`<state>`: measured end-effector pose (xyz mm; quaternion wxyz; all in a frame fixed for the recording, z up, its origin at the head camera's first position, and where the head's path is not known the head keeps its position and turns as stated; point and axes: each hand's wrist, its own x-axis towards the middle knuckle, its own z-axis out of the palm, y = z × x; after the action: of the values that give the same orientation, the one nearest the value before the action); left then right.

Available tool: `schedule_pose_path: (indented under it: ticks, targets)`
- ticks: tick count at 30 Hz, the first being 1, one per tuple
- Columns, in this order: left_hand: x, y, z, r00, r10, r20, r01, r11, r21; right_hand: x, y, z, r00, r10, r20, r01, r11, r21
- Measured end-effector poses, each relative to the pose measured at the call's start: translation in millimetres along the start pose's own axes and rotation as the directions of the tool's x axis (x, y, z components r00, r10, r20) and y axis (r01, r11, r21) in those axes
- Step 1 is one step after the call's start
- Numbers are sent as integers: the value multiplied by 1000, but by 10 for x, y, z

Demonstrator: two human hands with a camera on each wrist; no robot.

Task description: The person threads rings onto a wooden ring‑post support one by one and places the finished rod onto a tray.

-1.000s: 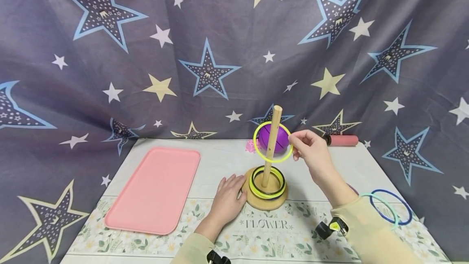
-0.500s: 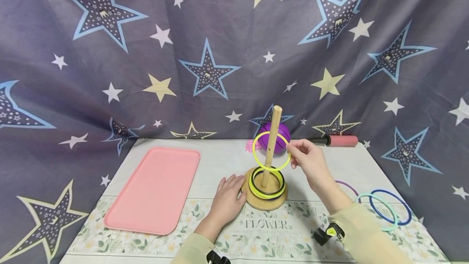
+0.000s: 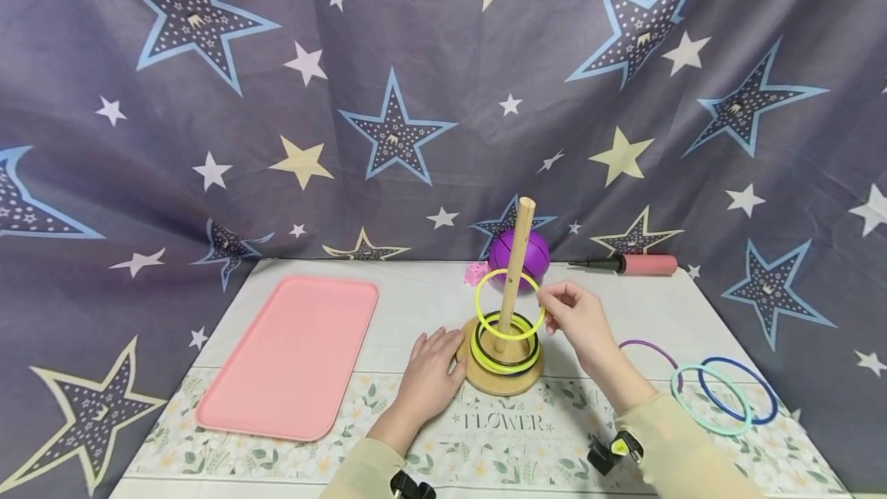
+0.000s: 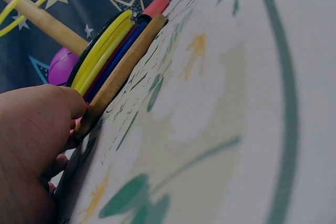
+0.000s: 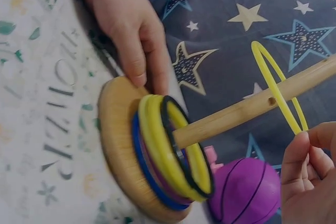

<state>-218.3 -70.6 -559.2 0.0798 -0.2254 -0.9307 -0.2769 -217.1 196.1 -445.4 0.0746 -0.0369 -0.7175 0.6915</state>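
A yellow ring [image 3: 477,306] encircles the wooden peg [image 3: 516,252] partway down. My right hand [image 3: 577,320] pinches its right edge between thumb and fingertips; the right wrist view shows the yellow ring [image 5: 273,85] round the peg, above the stack. Several rings lie on the round wooden base [image 3: 503,386]: a black ring [image 5: 170,129] on top, then yellow rings [image 5: 157,148], a purple one and a blue ring [image 5: 140,156] lowest. Flat beside the base rests my left hand [image 3: 431,376], its fingers straight and touching the base's left edge.
To the left lies a pink tray [image 3: 291,360]. Purple, turquoise [image 3: 714,428] and blue rings [image 3: 769,387] lie at the right. Behind the peg are a purple ball [image 3: 537,256] and a small pink figure [image 3: 475,274]; a pink-handled pump [image 3: 647,265] lies at the back right.
My right hand has lowered the yellow ring along the peg, towards the stack. The left hand has stayed at the base.
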Motion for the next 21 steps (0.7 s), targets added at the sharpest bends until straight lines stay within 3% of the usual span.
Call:
schedule_pose_path:
  ticks: [7, 21]
  targets:
    - [0, 7, -11, 1000, 3, 4, -3, 1000, -3, -7, 188, -15, 998, 69, 5, -69, 997, -39]
    - [-6, 15, -20, 1000, -1, 11, 1, 1000, -22, -6, 354, 11, 995, 103, 3, -102, 990, -96]
